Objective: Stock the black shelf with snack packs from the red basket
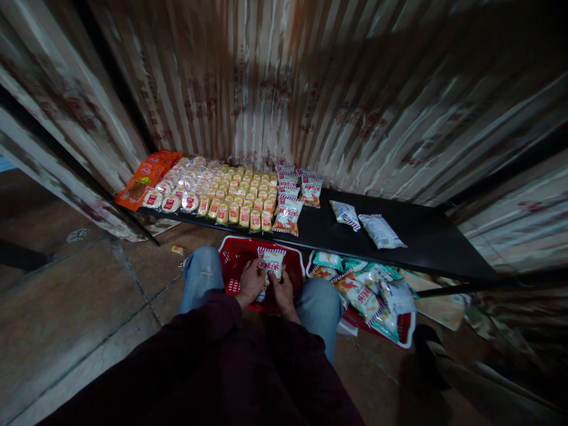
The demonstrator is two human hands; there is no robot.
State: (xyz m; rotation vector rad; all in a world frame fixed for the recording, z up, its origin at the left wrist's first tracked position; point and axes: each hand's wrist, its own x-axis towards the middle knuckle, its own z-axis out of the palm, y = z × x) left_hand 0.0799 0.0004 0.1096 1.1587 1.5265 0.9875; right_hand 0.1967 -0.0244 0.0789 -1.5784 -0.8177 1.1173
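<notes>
Between my knees stands a red plastic basket (231,251) with a white rim. Over it, my left hand (251,280) and my right hand (283,291) both grip a snack bag (271,260) with red lettering and a striped top edge. The left fingers close on its left side, the right thumb and fingers on its lower right. Part of another packet shows beneath the hands, mostly hidden. Just beyond the basket, similar snack bags (288,214) lie in overlapping rows on a low black shelf (337,239).
Small yellow-wrapped cakes (233,212), round white packets (171,203) and orange packages (144,180) fill the shelf's left part. Two loose bags (380,231) lie to the right. A second red basket (406,331) holds several bags. One small packet (177,250) is on the floor. A patterned curtain (266,89) hangs behind.
</notes>
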